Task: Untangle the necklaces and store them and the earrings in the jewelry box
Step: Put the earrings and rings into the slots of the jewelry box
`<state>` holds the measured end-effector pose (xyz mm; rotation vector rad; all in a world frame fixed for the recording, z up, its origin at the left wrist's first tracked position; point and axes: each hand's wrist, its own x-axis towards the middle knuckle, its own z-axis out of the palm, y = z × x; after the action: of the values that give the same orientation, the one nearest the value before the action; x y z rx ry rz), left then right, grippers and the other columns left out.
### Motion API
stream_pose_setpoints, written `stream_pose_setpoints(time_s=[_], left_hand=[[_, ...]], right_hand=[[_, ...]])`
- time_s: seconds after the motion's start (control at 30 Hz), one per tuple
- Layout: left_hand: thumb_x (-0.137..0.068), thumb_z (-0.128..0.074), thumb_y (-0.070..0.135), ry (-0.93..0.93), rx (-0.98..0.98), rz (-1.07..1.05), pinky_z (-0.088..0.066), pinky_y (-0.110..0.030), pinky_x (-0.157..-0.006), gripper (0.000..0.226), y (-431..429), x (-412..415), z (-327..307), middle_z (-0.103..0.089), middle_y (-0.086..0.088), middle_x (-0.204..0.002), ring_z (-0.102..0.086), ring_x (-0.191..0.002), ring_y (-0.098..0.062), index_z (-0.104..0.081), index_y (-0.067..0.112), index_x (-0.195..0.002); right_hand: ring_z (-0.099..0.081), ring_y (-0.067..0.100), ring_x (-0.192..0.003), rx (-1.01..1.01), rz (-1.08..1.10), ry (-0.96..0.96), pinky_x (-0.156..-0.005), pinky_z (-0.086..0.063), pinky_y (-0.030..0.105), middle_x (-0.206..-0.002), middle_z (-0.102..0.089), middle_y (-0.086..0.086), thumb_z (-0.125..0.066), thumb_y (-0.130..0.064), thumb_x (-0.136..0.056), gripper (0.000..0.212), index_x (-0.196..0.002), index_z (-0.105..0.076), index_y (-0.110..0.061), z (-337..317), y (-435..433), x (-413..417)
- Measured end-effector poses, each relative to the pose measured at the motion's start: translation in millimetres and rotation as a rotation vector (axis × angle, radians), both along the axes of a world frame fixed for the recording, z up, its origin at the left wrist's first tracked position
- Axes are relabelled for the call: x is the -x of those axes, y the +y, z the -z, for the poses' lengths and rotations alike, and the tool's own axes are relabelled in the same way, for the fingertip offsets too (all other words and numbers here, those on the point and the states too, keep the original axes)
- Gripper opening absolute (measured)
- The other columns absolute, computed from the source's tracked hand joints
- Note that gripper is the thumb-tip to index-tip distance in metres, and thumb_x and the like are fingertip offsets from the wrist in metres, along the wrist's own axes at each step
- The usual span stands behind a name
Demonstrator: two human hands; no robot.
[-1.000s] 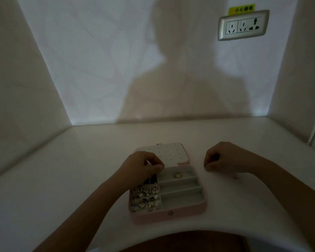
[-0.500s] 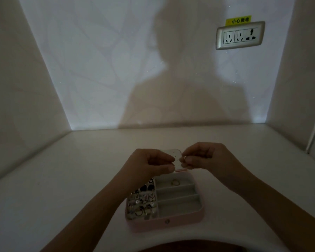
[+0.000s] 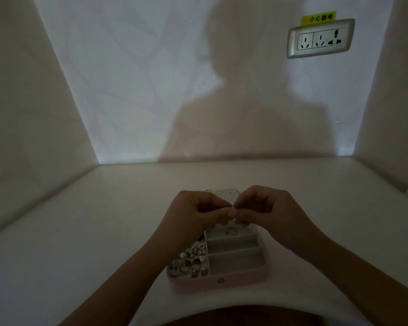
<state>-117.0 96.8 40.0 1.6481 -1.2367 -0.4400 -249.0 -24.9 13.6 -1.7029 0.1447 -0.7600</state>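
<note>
Pinching with the left hand (image 3: 198,212) and right hand (image 3: 264,208), fingers curled, tips meeting on a tiny item (image 3: 234,206), too small to name, probably an earring; holding it just above the far end of the open jewelry box (image 3: 219,282), in front of the perforated lid (image 3: 226,192); below, earrings (image 3: 191,262) heaped in the left compartment, a ring (image 3: 231,231) in the far right one; no necklaces in sight; better to stay low over the box to catch any slip; grip firmly, work slowly, avoid twisting; keep clear of the white table (image 3: 80,231) beyond the rim.
</note>
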Motion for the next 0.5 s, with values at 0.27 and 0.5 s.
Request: stream_pose_setpoints(time_s=[0.27,0.5], left_hand=[[-0.072,-0.077,0.022,-0.220,-0.190,0.027,-0.051,-0.013,-0.058,0.004,12,-4,-5,-0.069,0.011,-0.061,-0.063,-0.056,0.000,-0.074,0.025,-0.074],[-0.079,-0.072,0.023,-0.422,-0.318,0.062,-0.046,-0.004,-0.063,0.005,35,-8,-10,-0.067,0.018,-0.072,-0.063,-0.070,0.008,-0.073,0.027,-0.083]], right_hand=[[-0.064,0.007,-0.071,0.697,0.183,-0.031,-0.066,-0.052,0.016,-0.071,-0.064,-0.005,-0.071,-0.021,-0.076,0.034,-0.069,-0.042,-0.037,15,4,-3],[-0.059,0.000,-0.075,0.806,0.028,0.034,-0.070,-0.049,0.012,-0.080,-0.061,-0.012,-0.058,-0.029,-0.083,0.009,-0.084,-0.059,-0.020,22,3,-5]])
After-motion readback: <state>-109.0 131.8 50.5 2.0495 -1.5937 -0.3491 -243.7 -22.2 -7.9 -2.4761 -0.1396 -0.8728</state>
